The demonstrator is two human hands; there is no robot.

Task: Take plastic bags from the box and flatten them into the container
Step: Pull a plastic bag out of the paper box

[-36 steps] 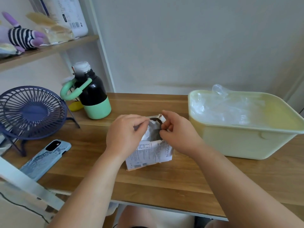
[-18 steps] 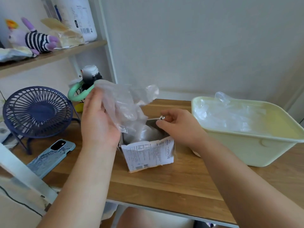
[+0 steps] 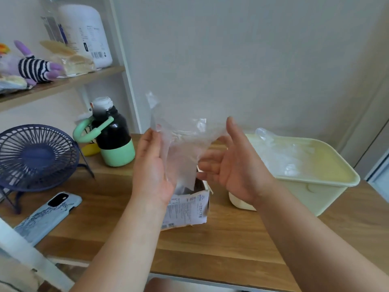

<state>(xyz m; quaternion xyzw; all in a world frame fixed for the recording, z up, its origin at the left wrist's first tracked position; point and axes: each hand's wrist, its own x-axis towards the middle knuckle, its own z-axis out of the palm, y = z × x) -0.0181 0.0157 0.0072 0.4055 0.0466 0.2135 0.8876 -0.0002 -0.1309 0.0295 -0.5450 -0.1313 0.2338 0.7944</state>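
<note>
Midway through the job, a person holds one plastic bag (image 3: 181,148) in the air above the open box (image 3: 187,207), which stands on the wooden table (image 3: 231,245) just left of the pale yellow container (image 3: 315,182).

The film is thin and clingy, so the likeliest fault from here is that it folds back on itself or sticks to the skin instead of lying flat. Its lower end hangs at the mouth of the box, where it looks liable to catch on the torn card flap or draw the next bag out with it. The bags already in the container (image 3: 284,152) sit crumpled and puffed up, so a fresh one laid on top may trap air and spring up unless it is pressed down. A wide sweep to the left could also brush the black and green bottle (image 3: 113,140) standing near the left hand.

Both forearms reach forward from the bottom of the frame, with the hands raised level and facing each other. The left hand (image 3: 151,165) stands edge-up, its fingers mostly hidden behind the film. It appears to grip one side of the bag between thumb and fingers. The right hand (image 3: 233,165) turns its palm inward, thumb pointing up, fingers spread and only slightly bent. The film drapes across the web of its thumb and does not look clearly pinched there. A blue desk fan (image 3: 35,157) and a phone (image 3: 46,216) lie well apart to the left.
</note>
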